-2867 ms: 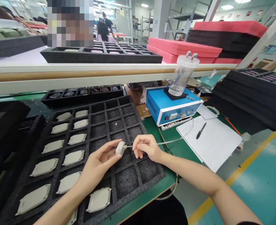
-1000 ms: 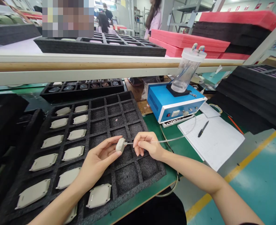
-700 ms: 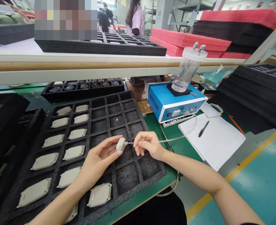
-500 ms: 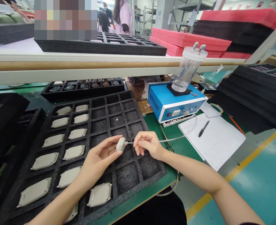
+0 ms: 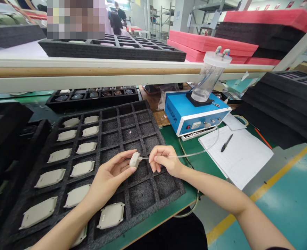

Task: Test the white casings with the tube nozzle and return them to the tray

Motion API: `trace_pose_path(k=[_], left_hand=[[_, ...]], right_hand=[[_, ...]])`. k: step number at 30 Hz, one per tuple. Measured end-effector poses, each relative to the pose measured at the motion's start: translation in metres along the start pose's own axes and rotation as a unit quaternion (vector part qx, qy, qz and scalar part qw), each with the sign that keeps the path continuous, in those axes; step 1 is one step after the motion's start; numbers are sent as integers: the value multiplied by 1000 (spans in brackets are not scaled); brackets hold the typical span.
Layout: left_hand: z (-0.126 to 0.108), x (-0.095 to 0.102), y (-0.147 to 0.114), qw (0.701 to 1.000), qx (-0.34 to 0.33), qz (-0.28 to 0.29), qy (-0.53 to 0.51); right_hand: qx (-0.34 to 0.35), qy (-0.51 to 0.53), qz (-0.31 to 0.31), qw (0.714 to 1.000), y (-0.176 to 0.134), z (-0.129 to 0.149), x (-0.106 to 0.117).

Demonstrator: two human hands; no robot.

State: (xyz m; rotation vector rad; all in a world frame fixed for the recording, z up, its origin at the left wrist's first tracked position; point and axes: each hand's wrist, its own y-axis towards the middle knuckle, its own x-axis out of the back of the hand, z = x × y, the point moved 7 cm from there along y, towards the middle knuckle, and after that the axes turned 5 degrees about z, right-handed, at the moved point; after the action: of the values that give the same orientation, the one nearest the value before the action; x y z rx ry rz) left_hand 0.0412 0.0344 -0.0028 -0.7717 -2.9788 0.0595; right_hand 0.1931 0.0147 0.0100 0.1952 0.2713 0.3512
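Note:
Between the thumb and fingers of my left hand [image 5: 114, 172] is a beige watch case [image 5: 134, 160], held on edge above the foam tray. My right hand [image 5: 165, 160] pinches a clear thin tube [image 5: 192, 155], whose tip meets the side of the case. From there the tube curves back to the front of a blue machine [image 5: 197, 113]. Below both hands lies the black foam tray [image 5: 140, 180] with square compartments. Several like beige cases [image 5: 83, 169] sit in its left columns, and another case [image 5: 111, 215] lies near the front edge.
A clear cylinder [image 5: 208, 78] stands on the machine. Paper sheets [image 5: 237, 163] with a pen [image 5: 226, 142] lie to the right. A shelf edge [image 5: 91, 81] crosses above the bench, carrying another foam tray [image 5: 111, 52] and pink foam [image 5: 210, 43]. Black trays [image 5: 283, 100] are stacked at right.
Both hands, the watch case and the tube hold practically the same position. In the background, a person in pink has moved out of where they stood.

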Motion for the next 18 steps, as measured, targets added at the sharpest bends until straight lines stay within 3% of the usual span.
trace_pose_path(k=[18], left_hand=[[1, 2, -2, 1000, 0, -5, -10]], right_hand=[[1, 15, -2, 1000, 0, -1, 1]])
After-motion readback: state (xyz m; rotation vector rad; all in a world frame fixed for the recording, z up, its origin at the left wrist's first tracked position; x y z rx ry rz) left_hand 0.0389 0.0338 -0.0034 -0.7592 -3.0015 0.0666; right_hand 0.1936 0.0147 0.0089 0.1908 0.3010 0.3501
